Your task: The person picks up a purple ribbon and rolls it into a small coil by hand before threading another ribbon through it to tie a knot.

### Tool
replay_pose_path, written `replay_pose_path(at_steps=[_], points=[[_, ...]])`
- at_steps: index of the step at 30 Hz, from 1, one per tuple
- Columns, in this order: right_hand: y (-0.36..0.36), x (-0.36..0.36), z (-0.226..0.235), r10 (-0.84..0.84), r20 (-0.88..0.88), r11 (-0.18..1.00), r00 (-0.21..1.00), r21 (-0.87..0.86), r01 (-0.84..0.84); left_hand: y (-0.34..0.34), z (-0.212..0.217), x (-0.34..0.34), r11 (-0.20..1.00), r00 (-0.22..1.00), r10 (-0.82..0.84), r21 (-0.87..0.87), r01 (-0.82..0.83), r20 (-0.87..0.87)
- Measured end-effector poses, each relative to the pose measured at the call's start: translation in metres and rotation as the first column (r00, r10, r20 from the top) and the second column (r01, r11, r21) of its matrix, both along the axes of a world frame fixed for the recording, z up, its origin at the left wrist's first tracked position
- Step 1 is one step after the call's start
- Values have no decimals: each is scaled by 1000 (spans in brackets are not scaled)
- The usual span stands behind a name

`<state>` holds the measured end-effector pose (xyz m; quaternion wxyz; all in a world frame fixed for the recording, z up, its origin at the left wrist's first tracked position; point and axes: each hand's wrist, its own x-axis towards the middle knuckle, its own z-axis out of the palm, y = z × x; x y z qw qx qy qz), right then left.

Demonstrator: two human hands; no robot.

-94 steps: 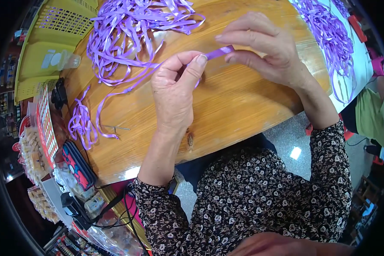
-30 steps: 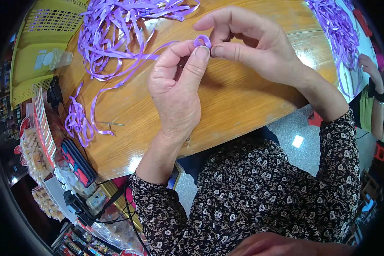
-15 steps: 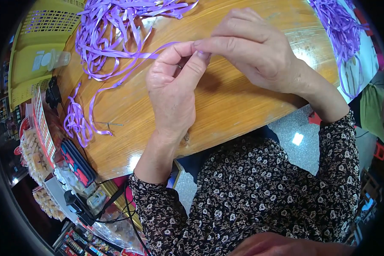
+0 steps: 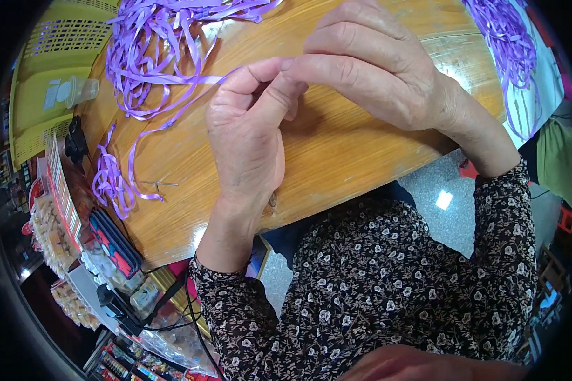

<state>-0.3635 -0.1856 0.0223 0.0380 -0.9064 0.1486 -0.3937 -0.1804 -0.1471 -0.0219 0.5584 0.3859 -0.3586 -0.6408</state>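
My left hand (image 4: 248, 130) is raised over the wooden table, thumb and forefinger pinched on a purple ribbon (image 4: 197, 80). That ribbon runs left from the fingers to a big tangled heap of purple ribbons (image 4: 152, 54) at the far left. Just to the right, my right hand (image 4: 375, 70) meets the left fingertips with its own thumb and forefinger closed together. The ribbon's end between the fingertips is hidden, so what the right hand pinches cannot be made out. A smaller bunch of purple ribbon (image 4: 111, 181) lies nearer on the left, beside a thin metal pin-like piece (image 4: 157, 185).
A yellow plastic basket (image 4: 28, 101) with a clear cup (image 4: 82, 91) stands at the left. A dark blue and red case (image 4: 115, 244) and bagged goods (image 4: 52, 238) crowd the table's left edge. More purple ribbons (image 4: 505, 44) hang at the far right over a white surface.
Both hands have shifted slightly left, fingertips still together. The purple bit seen at the left thumb tip earlier is now covered by the fingers.
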Motion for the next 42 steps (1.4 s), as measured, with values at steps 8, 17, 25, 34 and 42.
replay_pose_path(at_steps=[8, 17, 25, 34, 42], points=[[0, 6, -10, 43, 302, 943, 952, 302, -139, -6, 1, 8, 992, 991, -106, 54, 111, -84], [-42, 6, -31, 135, 47, 857, 990, -508, -93, -9, 3, 4, 959, 954, -230, 120, 255, -192], [-11, 10, -19, 100, 338, 894, 936, 382, -234, -6, 2, 5, 1000, 1000, 10, 8, -10, 27], [-8, 9, -23, 24, 405, 737, 914, 611, -290, -3, 2, 2, 997, 988, -12, -71, 23, 152], [-9, 5, -16, -241, 279, -78, 929, 949, -305, -2, -3, -3, 990, 999, -32, -136, 28, -27]])
